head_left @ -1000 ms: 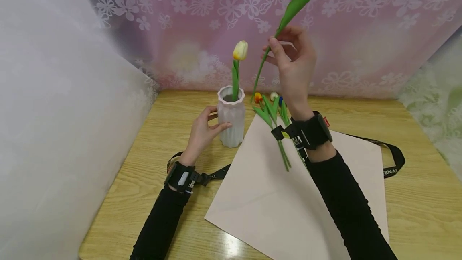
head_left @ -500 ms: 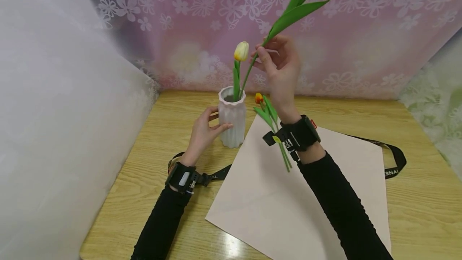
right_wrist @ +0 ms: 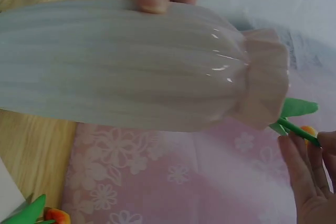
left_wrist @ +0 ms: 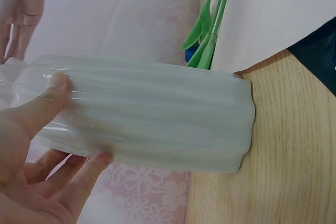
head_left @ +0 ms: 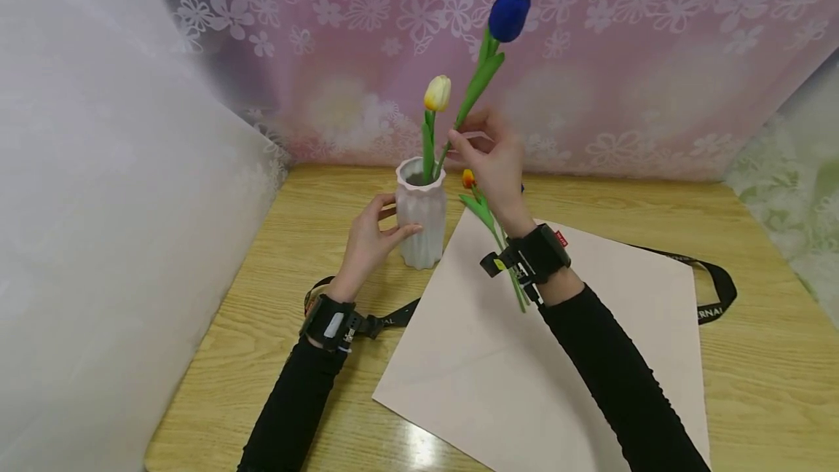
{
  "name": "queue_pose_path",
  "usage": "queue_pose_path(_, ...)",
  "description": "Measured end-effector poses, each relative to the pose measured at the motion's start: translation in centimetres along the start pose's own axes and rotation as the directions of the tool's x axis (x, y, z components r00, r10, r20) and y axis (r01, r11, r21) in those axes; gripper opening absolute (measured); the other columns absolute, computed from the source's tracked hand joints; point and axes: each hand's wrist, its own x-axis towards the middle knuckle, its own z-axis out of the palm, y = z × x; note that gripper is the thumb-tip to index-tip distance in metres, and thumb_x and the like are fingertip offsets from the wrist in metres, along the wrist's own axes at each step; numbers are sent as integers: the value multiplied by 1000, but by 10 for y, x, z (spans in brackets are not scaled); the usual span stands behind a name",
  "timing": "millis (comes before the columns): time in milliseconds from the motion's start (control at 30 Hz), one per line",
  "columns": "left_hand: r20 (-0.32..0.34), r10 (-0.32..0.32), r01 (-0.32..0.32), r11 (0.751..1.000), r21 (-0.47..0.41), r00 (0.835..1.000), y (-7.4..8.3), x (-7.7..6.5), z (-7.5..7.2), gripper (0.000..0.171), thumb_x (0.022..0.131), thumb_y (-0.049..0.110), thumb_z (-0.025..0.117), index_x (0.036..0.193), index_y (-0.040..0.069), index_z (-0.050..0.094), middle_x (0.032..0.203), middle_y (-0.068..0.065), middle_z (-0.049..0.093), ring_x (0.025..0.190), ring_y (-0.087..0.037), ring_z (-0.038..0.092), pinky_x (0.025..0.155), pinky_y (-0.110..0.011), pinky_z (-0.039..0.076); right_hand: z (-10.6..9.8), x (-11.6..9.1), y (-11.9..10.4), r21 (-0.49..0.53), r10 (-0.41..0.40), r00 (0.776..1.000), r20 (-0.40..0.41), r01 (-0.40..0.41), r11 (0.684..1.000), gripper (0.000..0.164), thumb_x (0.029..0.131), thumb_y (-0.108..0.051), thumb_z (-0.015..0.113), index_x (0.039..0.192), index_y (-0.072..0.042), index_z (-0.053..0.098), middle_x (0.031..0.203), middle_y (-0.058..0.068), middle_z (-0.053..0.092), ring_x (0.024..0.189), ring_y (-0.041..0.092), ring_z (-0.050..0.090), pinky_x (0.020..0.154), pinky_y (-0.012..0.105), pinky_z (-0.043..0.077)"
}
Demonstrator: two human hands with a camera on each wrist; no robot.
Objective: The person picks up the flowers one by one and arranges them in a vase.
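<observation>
A white fluted vase [head_left: 422, 221] with a scalloped rim stands upright on the table. My left hand [head_left: 370, 239] grips its side, thumb across the front and fingers behind, as the left wrist view also shows. Inside the vase is a pale yellow tulip [head_left: 437, 93], its green leaves rising above the rim. My right hand [head_left: 494, 159] pinches the green stem of a blue tulip [head_left: 509, 15] between thumb and fingers. The lower stem runs down into the vase mouth, and the bloom leans to the upper right. In the right wrist view the pinching fingers [right_wrist: 299, 169] sit just beyond the rim.
On a pale sheet [head_left: 524, 377] right of the vase lie more tulips, among them an orange-red one [head_left: 468, 179], partly hidden by my right arm. A black lettered strap [head_left: 717, 290] loops past the sheet's right edge. A pink floral cloth [head_left: 623, 79] hangs behind the table.
My right hand has moved left and down, bringing the blue tulip's stem from beside the vase into its mouth. The blue bloom has come into view. My left hand has stayed on the vase.
</observation>
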Motion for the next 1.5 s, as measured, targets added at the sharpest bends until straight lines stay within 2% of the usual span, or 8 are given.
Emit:
queue_pose_path(233,5,-1,1,1000,-7,1000,0,0,0,60,88,23,82,136,1,54,140,-16,57,127,-35,59,93,-39,58,1,-11,13,-116,73,996,48,-67,991,19,96,-9,71,104,6,64,100,21,71,85,26,71,72,25,58)
queue_pose_path(400,2,-1,1,1000,2,1000,0,0,0,61,88,24,81,137,1,54,140,-15,56,127,-34,59,93,-39,58,1,-14,17,-220,123,990,72,-104,970,21,97,-16,71,106,3,68,103,18,72,94,26,70,88,36,59)
queue_pose_path(667,9,-3,3,1000,-4,1000,0,-1,0,62,88,24,81,137,1,53,140,-16,56,127,-35,58,93,-40,58,0,-16,20,-404,218,969,114,-156,902,26,98,-22,70,113,-1,72,110,16,72,103,31,70,88,45,58)
queue_pose_path(800,10,0,0,1000,1,1000,-1,0,0,63,87,24,82,138,1,53,140,-16,56,127,-35,58,93,-41,58,-3,-17,21,-386,244,959,141,-174,906,30,99,-27,70,118,-5,74,110,13,73,101,28,70,85,43,60)
queue_pose_path(1000,7,-1,1,1000,-1,1000,-1,0,0,62,87,24,82,137,1,53,140,-16,56,127,-34,59,93,-41,58,-10,-24,25,-262,239,958,158,-193,946,35,99,-24,69,128,-5,68,116,14,71,101,26,70,86,40,61)
queue_pose_path(1200,3,-1,1,1000,0,1000,-2,0,1,63,86,24,83,137,1,53,140,-16,56,127,-34,59,92,-40,58,-13,-25,28,-140,183,982,50,-175,975,29,100,-22,67,122,-3,69,111,15,73,95,25,72,82,35,62)
queue_pose_path(1300,2,-3,3,1000,0,1000,-1,0,0,62,87,23,82,136,0,53,140,-16,56,127,-34,59,92,-40,58,-13,-21,25,-173,187,982,33,-179,969,29,99,-27,69,118,-5,72,107,11,74,94,24,70,77,30,61)
queue_pose_path(1500,3,8,-8,1000,-6,1000,-2,-1,0,62,87,23,82,137,1,53,140,-16,56,127,-34,58,93,-40,58,-10,-19,21,-239,248,961,123,-214,947,31,98,-27,71,117,-4,73,111,14,72,99,31,68,77,33,61)
